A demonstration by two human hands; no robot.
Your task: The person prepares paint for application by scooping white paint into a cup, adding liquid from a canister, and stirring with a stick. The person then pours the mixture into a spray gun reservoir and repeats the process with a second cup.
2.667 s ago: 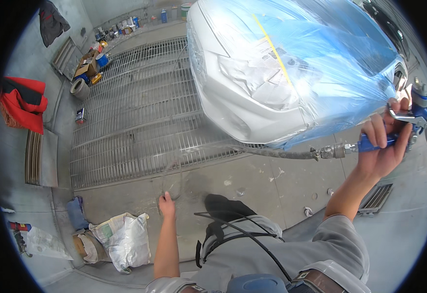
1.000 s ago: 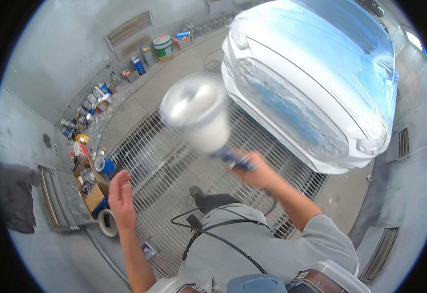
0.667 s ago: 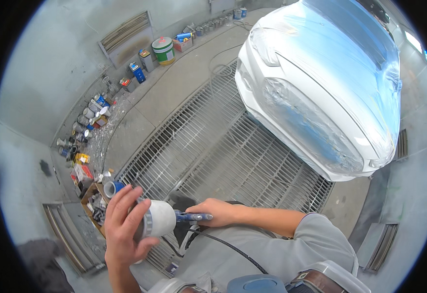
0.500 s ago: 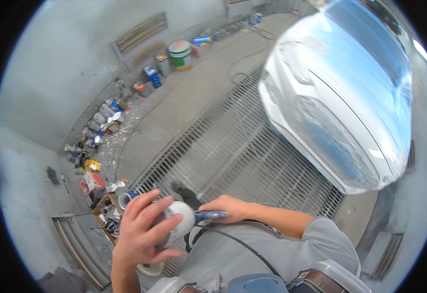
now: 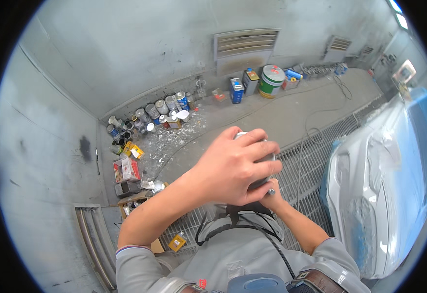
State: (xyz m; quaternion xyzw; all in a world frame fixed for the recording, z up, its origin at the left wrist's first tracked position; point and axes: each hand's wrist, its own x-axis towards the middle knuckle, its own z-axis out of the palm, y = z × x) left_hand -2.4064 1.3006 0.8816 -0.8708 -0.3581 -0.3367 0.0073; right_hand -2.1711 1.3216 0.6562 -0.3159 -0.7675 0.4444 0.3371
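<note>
Two hands meet at chest height over one object. Left hand (image 5: 233, 163) clamps down over the lid of the spray-gun cup (image 5: 262, 163), fingers spread across the top and wrapped round the rim; only a grey sliver of the cup shows beneath them. Right hand (image 5: 273, 192) sits directly under it, mostly hidden; a small metal fitting pokes out beside its fingers. Whether that grip is clenched on the gun body I cannot tell.

Judgement: this reads as a twist or press on the lid. To do it well, hold the lower hand fixed as the anchor, turn with the whole upper palm rather than the fingertips, and keep the cup upright so nothing slops.

Materials: cup looks like smooth, rigid plastic, cylindrical, likely slick. Floor (image 5: 272, 122) is dusty concrete, then steel grating (image 5: 316, 161) of parallel bars. Car (image 5: 389, 185) at right is white, glossy, partly under thin blue-tinted masking film that wrinkles. Along the wall, a cluster of small round paint tins (image 5: 150, 115), a green-banded bucket (image 5: 271, 80) and a louvred vent (image 5: 245, 44).
</note>
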